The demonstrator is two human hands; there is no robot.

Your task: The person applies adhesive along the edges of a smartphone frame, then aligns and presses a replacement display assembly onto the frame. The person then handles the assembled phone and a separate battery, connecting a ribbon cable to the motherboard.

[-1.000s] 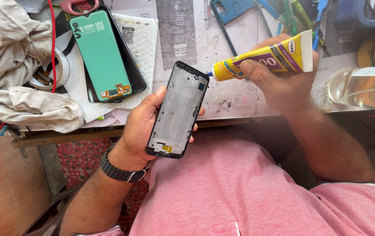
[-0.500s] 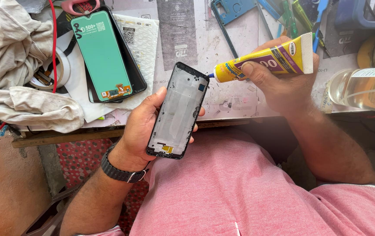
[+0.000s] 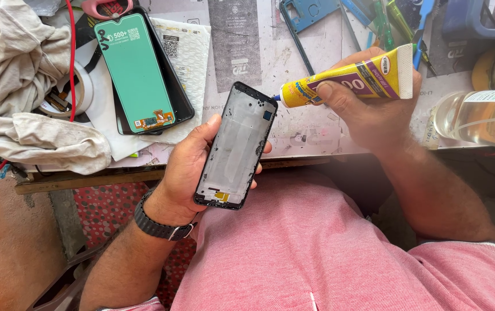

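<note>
Phone frame (image 3: 237, 147), black-edged with a pale inner plate, open face up, held above the near edge of the surface (image 3: 316, 132) and over the lap. Left hand (image 3: 187, 170) cups it from beneath; thumb along the left edge, fingertips showing at the right edge, grip closed firmly around the frame. Dark watch (image 3: 158, 224) on the left wrist. Right hand (image 3: 368, 109) closed around a yellow glue tube (image 3: 348, 83) with a purple band, thumb pressing on top. Tube lies nearly level, nozzle pointing left; its tip meets the upper right corner of the frame. Cannot tell whether glue is coming out. Surface behind: a green-backed display panel (image 3: 135, 72) lying on a dark phone body, both resting on a white padded sheet (image 3: 187, 52). Crumpled beige cloths (image 3: 25, 98) at far left with a red wire (image 3: 73, 52) running over them. Blue phone frame (image 3: 311, 11) at top centre, hand tools just right of it. Clear bottle (image 3: 481, 118) lying on its side at far right. Pink shirt (image 3: 316, 247) fills the lower view.
</note>
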